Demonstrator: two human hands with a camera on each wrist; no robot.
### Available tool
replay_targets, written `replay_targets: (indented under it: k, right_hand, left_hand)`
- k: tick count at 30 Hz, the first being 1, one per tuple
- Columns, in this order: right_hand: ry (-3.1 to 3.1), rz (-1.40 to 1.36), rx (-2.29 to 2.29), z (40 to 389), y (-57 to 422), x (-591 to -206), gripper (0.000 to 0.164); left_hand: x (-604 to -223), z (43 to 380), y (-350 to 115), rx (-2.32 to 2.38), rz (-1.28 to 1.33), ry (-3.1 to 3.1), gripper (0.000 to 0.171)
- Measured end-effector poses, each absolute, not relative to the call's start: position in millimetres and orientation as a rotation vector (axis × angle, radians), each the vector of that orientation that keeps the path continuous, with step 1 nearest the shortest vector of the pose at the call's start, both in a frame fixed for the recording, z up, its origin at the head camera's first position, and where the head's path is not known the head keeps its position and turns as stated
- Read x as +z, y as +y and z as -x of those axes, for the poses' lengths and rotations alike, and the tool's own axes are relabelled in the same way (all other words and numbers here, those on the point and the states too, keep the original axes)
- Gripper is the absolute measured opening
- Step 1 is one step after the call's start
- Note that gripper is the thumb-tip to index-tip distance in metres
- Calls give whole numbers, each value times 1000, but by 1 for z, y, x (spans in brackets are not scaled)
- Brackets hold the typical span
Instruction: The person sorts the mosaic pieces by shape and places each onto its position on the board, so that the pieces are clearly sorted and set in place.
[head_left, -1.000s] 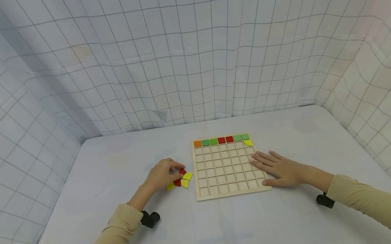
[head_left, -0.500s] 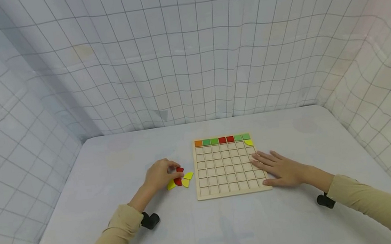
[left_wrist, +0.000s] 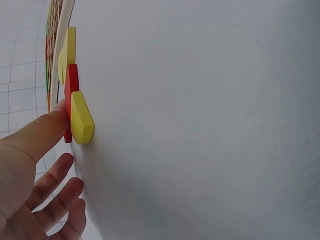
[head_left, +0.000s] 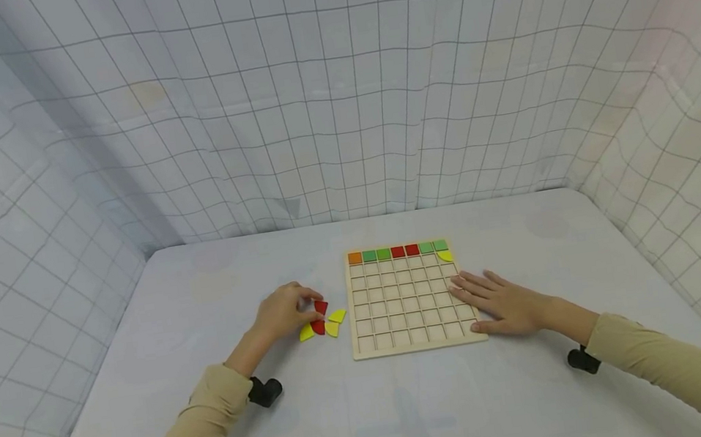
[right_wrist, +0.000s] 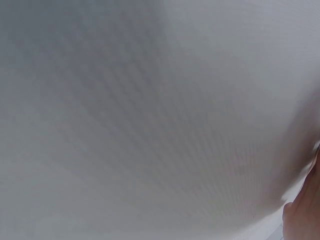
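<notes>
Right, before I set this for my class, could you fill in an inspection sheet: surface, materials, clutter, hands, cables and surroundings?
Surface: pale tabletop with faint bluish marks.
Materials: wooden grid board; seven coloured squares fill its top row, with a yellow piece at the right end of the second. Left of the board, three loose yellow pieces and two red pieces are visible.
Clutter: nothing seen.
Hands: left hand pinches the farther red piece; right hand rests, fingers straight, at the board's right edge.
Cables: nothing seen.
Surroundings: white grid-lined curtain behind and on both sides.
</notes>
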State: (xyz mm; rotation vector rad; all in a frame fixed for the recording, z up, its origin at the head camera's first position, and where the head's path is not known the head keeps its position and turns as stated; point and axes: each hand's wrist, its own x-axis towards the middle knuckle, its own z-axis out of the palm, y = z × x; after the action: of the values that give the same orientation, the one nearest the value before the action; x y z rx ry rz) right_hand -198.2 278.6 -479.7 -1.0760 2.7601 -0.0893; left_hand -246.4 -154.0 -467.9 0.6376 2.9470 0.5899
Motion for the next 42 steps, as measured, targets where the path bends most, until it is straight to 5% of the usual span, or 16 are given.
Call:
replay_targets:
  k: [42]
  right_hand:
    - [2767, 1076, -90, 199, 279, -481, 75]
  left_hand:
    - [-475, 253, -153, 555, -737, 3026, 31]
